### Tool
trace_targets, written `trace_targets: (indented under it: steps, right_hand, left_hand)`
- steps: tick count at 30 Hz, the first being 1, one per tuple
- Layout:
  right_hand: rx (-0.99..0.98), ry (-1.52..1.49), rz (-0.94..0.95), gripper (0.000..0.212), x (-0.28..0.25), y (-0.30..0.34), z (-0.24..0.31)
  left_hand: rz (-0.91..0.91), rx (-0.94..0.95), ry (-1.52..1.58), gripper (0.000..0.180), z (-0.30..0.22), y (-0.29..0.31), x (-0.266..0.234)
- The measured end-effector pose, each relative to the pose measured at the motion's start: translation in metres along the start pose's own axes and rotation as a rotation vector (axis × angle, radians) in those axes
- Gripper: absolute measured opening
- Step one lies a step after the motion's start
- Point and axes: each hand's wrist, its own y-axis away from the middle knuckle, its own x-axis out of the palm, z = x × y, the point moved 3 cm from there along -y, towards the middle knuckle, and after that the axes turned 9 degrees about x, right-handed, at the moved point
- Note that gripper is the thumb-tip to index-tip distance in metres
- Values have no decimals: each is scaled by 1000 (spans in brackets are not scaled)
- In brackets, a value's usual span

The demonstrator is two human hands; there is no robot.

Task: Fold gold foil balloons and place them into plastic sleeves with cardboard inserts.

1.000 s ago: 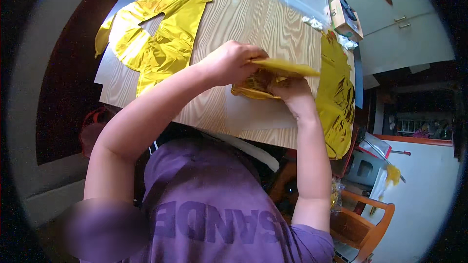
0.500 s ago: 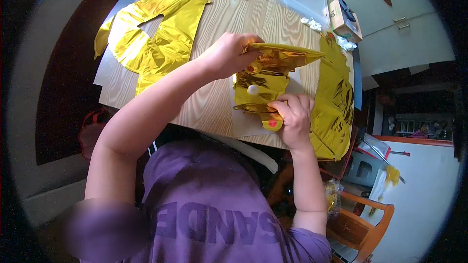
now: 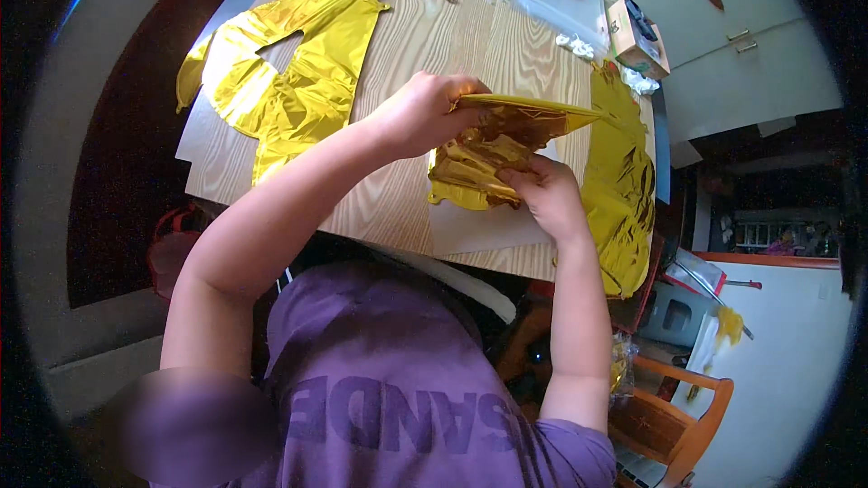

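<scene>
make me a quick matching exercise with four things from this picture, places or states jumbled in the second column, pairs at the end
Column one
1. Left hand
2. Right hand
3. Box
4. Chair

Column two
A. Wooden, at the picture's lower right
B. Gripping the upper edge of the gold foil
C. Near the table's far right, with a dark item on top
D. Touching the foil's lower part

Pairs: 1-B, 2-D, 3-C, 4-A

The foil (image 3: 477,163) is a shiny gold, folded piece, a little right of and above the frame's centre. Its upper flap is raised, the thin top edge almost level and narrowing to a point at the right. The lower layer is wrinkled, with amber reflections, and a small tab sticks out at its lower-left corner.
</scene>
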Motion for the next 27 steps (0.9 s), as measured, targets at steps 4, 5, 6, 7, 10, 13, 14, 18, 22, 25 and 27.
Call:
trace_targets:
  steps: [4, 5, 6, 7, 10, 13, 14, 18, 22, 25, 27]
  right_hand:
    - [-19, 314, -44, 31, -2, -11, 4]
    - [7, 384, -62, 34, -2, -11, 9]
    - [21, 387, -76, 37, -2, -10, 12]
    - [36, 390, -90, 40, -1, -9, 15]
    - [5, 447, -193, 47, 4, -1, 28]
    - [-1, 607, -348, 51, 8, 7, 37]
    - [7, 673, -404, 52, 9, 10, 38]
    - [-268, 1024, -711, 45, 23, 31, 48]
    - [-543, 936, -654, 32, 35, 37, 32]
    - [-601, 677, -461, 28, 51, 27, 24]
    - [-651, 747, -424, 27, 56, 26, 25]
  left_hand:
    - [-6, 2, 10, 24, -2, -1, 0]
    - [-6, 10, 14, 24, -3, 0, 1]
    - [-6, 17, 18, 24, -2, 0, 2]
    - [-5, 25, 22, 25, -3, 0, 3]
    - [2, -52, 31, 25, -6, 1, 3]
    - [-25, 36, -19, 25, -6, 2, 3]
    - [-31, 48, -29, 25, -6, 3, 4]
    - [-35, 14, 17, 25, -5, 5, 6]
    - [-13, -56, 35, 24, -13, 3, 6]
    - [-33, 13, -1, 24, -11, 3, 6]
    - [-29, 6, -6, 25, -10, 3, 7]
